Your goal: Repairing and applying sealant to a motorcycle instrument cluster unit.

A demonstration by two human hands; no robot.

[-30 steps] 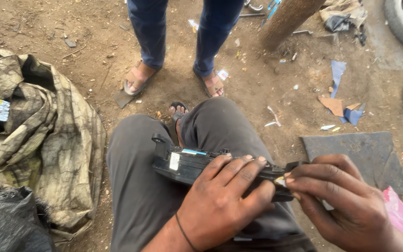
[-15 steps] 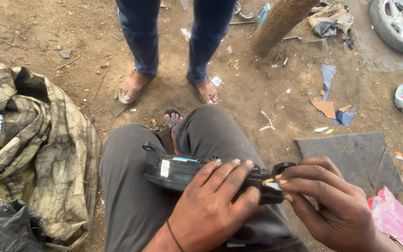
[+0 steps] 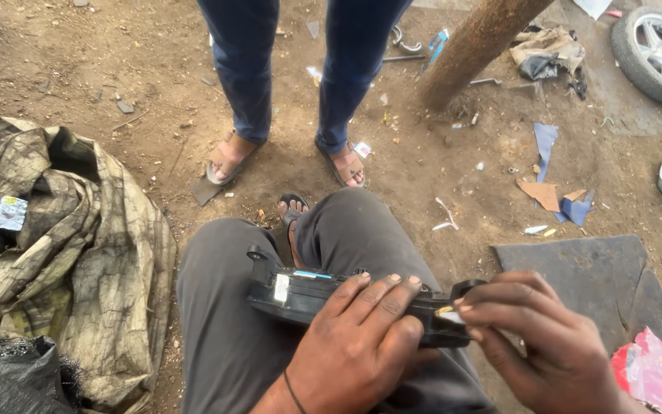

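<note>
While the black plastic car part (image 3: 323, 299) is lying across the lap at lower centre as before, the left hand (image 3: 362, 345) is clamping it and the right hand (image 3: 553, 345) fingers (image 3: 473, 314) are pinching its right end, now drawn slightly closer.

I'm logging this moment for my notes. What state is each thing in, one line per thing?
black plastic part: lying across the lap, gripped.
left hand: clasped over the part's middle.
right hand: fingertips pinching the part's right end.
camouflage cloth: crumpled on the ground.
wheel: lying on the dirt.
dark flat slab: flat on the ground.
pink bag: crumpled by the right hand.
</note>
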